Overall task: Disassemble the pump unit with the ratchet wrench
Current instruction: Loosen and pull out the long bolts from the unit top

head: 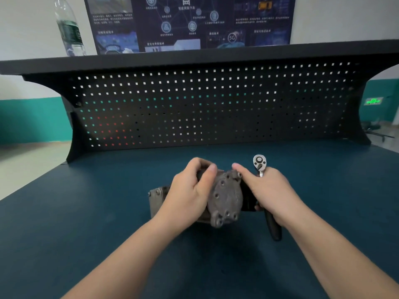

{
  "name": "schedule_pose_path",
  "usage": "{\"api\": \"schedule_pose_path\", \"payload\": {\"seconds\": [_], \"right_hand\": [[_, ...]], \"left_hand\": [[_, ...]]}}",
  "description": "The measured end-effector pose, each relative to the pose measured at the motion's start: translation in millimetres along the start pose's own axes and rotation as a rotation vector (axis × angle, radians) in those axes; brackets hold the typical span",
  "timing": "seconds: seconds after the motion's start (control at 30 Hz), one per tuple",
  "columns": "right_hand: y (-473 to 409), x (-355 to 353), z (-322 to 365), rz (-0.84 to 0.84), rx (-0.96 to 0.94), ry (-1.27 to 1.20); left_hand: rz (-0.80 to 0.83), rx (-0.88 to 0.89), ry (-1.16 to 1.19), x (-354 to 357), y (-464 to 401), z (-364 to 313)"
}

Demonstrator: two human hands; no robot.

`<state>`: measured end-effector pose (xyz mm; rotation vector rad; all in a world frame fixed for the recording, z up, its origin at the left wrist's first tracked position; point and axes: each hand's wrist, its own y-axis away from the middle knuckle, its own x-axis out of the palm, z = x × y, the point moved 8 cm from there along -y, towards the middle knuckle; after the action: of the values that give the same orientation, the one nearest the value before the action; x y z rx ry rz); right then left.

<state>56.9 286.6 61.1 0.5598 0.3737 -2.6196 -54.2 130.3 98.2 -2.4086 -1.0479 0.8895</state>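
Both hands (190, 190) (269, 190) apparently around pump unit (226, 197)

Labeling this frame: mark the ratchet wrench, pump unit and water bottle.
ratchet wrench (259, 162), head view, on its chrome head.
pump unit (226, 196), head view, on the round grey end cover.
water bottle (70, 31), head view, on its green label.

Pump unit (226, 195): dull grey cast metal, rough and grimy, its round end plate pitted with bolt holes. Ratchet wrench (259, 162): bright polished metal head with a mirror-like sheen, and a matt black handle, apparently rubber or plastic. Tabletop (108, 212): smooth, matt, dark blue covering. Pegboard (216, 104): matt black perforated sheet, apparently painted metal. Bottle (69, 29): clear glossy plastic with a green label. Poster (190, 22): smooth printed sheet, slightly glossy.
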Motion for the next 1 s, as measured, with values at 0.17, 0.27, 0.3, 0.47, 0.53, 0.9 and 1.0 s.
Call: {"api": "schedule_pose_path", "payload": {"seconds": [0.17, 0.27, 0.3, 0.47, 0.53, 0.9, 1.0], "right_hand": [[20, -24, 46, -0.018, -0.088, 0.183], [30, -31, 78, -0.031, -0.203, 0.278], [31, -31, 88, -0.024, -0.238, 0.280], [25, -3, 118, 0.094, -0.342, 0.265], [18, 12, 122, 0.107, -0.365, 0.304], [-8, 44, 123, 0.055, -0.398, 0.340], [-12, 50, 121, 0.100, -0.398, 0.326]], "left_hand": [[-0.028, -0.192, 0.242, -27, -21, -7], [0.030, -0.409, 0.548, -37, -27, 3], [0.025, -0.475, 0.616, -41, -27, 7], [-0.108, -0.609, 0.748, -58, -27, 31], [-0.167, -0.634, 0.780, -62, -30, 40], [-0.259, -0.706, 0.851, -71, -31, 72], [-0.312, -0.710, 0.843, -72, -30, 74]]}}
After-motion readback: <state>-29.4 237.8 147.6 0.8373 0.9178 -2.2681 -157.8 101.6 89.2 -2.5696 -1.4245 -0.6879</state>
